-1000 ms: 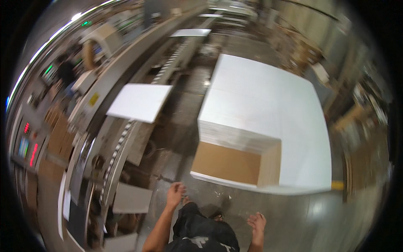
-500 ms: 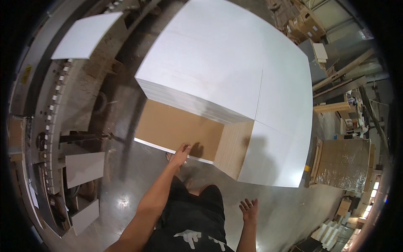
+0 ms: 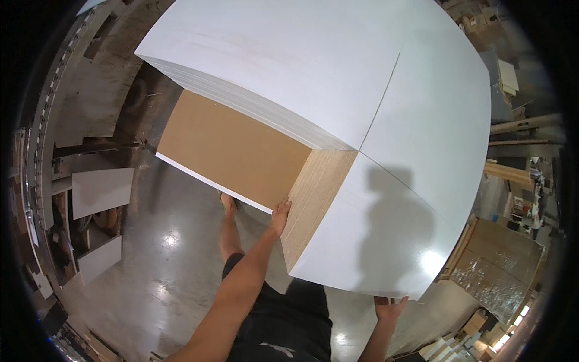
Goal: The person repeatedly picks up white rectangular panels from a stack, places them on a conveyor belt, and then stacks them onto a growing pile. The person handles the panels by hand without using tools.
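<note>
My left hand [image 3: 280,212] rests fingertips on the corner of the brown board [image 3: 232,146] at 12 o'clock, gripping nothing. My right hand [image 3: 389,307] cups the white panel stack [image 3: 386,223] edge at 3. The panels look stiff, heavy and slick; take edges.
</note>
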Demonstrator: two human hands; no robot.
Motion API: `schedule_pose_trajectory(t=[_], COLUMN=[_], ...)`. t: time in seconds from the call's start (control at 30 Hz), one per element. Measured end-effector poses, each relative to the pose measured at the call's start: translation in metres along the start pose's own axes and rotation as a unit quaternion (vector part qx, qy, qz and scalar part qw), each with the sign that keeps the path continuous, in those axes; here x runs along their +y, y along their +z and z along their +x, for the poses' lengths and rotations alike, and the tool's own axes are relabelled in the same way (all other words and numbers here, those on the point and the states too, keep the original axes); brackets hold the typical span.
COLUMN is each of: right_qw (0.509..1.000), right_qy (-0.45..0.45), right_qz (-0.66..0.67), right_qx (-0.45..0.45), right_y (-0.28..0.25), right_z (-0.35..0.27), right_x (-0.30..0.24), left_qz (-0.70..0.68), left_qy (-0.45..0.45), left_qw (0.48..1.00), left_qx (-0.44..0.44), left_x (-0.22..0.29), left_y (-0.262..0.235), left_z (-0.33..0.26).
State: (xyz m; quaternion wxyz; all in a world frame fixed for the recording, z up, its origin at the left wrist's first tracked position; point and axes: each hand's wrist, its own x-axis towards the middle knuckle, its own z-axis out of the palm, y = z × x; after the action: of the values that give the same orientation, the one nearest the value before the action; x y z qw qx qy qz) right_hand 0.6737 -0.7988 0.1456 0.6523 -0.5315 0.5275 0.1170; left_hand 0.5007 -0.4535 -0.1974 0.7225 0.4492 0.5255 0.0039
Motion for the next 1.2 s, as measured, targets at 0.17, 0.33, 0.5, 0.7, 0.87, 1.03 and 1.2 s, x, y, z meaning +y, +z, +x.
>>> schedule_pose_trajectory(t=[0.17,0.33,0.5,0.7,0.87,1.03,1.2], right_qw=[0.991,0.993,0.993,0.990,0.988,0.985,0.972], right_qy=[0.011,-0.017,-0.021,-0.054,-0.138,-0.123,-0.124], right_qz=[-0.029,-0.110,-0.067,-0.053,-0.055,-0.112,-0.144], right_qx=[-0.127,-0.049,-0.090,-0.115,-0.034,-0.042,-0.137], right_y=[0.015,0.014,-0.006,-0.026,-0.021,-0.046,-0.035], right_z=[0.012,0.009,0.019,0.039,0.071,0.114,0.104], right_x=[-0.001,-0.005,-0.008,-0.023,-0.072,-0.105,-0.088], left_qz=[-0.060,-0.076,0.046,-0.394,-0.538,-0.461,-0.488], left_qy=[0.021,0.002,0.026,-0.256,-0.266,-0.247,-0.287], left_qw=[0.990,0.995,0.998,0.880,0.800,0.853,0.822], left_qx=[-0.129,-0.058,0.042,0.063,-0.018,-0.004,0.065], left_x=[0.036,-0.028,-0.023,-0.013,-0.046,-0.055,-0.055], left_y=[-0.008,-0.004,0.008,0.006,0.007,0.012,0.009], left_z=[-0.019,-0.020,-0.062,-0.057,-0.048,-0.040,-0.051])
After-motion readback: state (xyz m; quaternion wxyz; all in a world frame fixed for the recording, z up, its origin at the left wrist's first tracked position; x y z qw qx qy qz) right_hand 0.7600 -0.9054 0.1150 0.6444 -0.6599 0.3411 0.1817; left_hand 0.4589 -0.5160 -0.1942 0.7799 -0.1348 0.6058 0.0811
